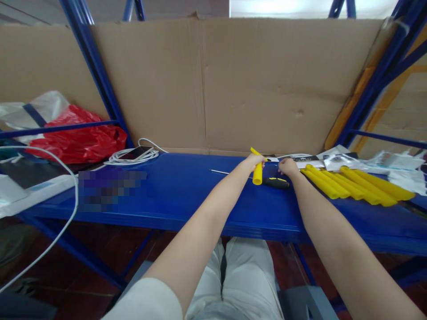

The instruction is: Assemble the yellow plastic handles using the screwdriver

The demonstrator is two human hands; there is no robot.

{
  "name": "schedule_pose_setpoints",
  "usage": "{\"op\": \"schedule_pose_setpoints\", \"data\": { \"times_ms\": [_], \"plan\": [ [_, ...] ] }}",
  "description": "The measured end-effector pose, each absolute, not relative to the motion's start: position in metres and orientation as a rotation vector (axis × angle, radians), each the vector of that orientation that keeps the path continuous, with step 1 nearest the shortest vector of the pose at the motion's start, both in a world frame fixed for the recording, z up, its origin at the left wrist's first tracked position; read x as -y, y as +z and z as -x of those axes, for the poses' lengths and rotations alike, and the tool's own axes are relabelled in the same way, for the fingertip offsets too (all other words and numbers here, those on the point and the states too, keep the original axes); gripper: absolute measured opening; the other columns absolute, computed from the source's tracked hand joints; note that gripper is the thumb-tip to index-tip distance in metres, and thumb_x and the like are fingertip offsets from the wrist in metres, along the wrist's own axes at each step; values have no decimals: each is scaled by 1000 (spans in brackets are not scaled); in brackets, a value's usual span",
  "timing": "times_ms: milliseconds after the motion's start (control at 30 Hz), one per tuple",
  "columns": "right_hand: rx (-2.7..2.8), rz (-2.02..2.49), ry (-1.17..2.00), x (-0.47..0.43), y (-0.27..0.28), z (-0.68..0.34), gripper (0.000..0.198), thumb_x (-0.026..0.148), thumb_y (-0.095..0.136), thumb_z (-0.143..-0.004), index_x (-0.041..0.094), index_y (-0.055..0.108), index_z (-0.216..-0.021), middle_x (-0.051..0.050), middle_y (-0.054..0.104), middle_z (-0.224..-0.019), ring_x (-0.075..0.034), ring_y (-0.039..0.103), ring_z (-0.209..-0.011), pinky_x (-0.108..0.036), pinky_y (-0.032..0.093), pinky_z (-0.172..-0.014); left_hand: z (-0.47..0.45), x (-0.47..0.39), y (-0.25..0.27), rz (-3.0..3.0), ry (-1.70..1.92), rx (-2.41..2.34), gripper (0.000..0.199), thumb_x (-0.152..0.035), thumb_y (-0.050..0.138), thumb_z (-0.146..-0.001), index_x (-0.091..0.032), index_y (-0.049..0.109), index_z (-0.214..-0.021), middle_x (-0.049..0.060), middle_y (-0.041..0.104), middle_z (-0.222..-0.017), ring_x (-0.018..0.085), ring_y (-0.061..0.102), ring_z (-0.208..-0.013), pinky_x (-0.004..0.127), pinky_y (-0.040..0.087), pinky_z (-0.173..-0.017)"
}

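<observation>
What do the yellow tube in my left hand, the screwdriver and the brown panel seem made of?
Yellow tube: probably plastic, smooth with a soft sheen, though foam or rubber is possible.
Screwdriver: the shaft looks like bare metal, thin and silvery; the black-and-yellow handle could be plastic or rubber, too small to tell.
Brown panel: most likely matte cardboard, given its creases and ragged top edge.

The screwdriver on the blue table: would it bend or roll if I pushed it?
The screwdriver probably won't bend, since its shaft looks like straight metal. It might roll in a curve, because its black-and-yellow handle looks rounded and much thicker than the shaft. That chunky handle end would likely feel heavier, too.
</observation>
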State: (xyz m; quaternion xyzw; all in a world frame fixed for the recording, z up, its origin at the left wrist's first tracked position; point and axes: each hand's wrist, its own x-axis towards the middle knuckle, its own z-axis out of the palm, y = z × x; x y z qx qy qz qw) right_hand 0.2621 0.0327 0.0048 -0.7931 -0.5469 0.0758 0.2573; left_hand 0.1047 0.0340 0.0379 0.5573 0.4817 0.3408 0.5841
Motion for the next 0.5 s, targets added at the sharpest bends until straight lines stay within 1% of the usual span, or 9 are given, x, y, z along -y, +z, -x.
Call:
{"op": "schedule_pose_setpoints", "data": {
  "times_ms": [100, 200, 267, 333, 433, 500],
  "plan": [
    [1490, 2146, 181, -30, 6, -259, 24, 5, 48, -73, 9, 71, -74, -13, 71, -70, -18, 67, -62, -23, 51, -68, -112, -40, 35, -1262, 780, -1099, 19, -3, 48, -84, -8, 58, -98, -5, 43, -49, 6, 41, -45, 17, 40, -49],
    [1520, 2157, 172, -29, 7, -258, 24, 5, 49, -73, 8, 72, -76, -13, 71, -71, -19, 67, -65, -24, 51, -70, -115, -47, 30, -1223, 774, -1086, 22, -5, 51, -84, -9, 58, -104, -4, 46, -52, 7, 44, -47, 18, 42, -51],
    [1551, 2167, 158, -29, 7, -258, 25, 7, 49, -74, 8, 72, -81, -14, 71, -73, -20, 68, -69, -25, 51, -72, -114, -52, 26, -1201, 784, -1091, 26, -6, 56, -80, -9, 58, -106, -2, 51, -57, 8, 48, -49, 20, 44, -53],
    [1596, 2169, 135, -31, 6, -258, 28, 9, 49, -75, 9, 73, -91, -14, 72, -77, -21, 69, -74, -27, 51, -75, -110, -57, 23, -1194, 792, -1099, 29, -7, 59, -78, -9, 58, -107, 0, 55, -61, 9, 51, -52, 21, 46, -54],
    [1720, 2118, 107, -36, 5, -258, 37, 10, 51, -74, 13, 71, -104, -10, 73, -88, -22, 68, -84, -28, 51, -80, -96, -59, 22, -1193, 802, -1123, 32, -4, 56, -77, -7, 57, -109, 3, 59, -65, 11, 55, -56, 21, 47, -56],
    [1847, 2028, 110, -38, 5, -258, 40, 9, 51, -73, 16, 71, -106, -7, 73, -95, -20, 67, -91, -26, 49, -83, -81, -58, 24, -1202, 812, -1155, 34, 0, 53, -77, -5, 57, -110, 5, 60, -67, 11, 56, -57, 21, 47, -57]
  ]
}}
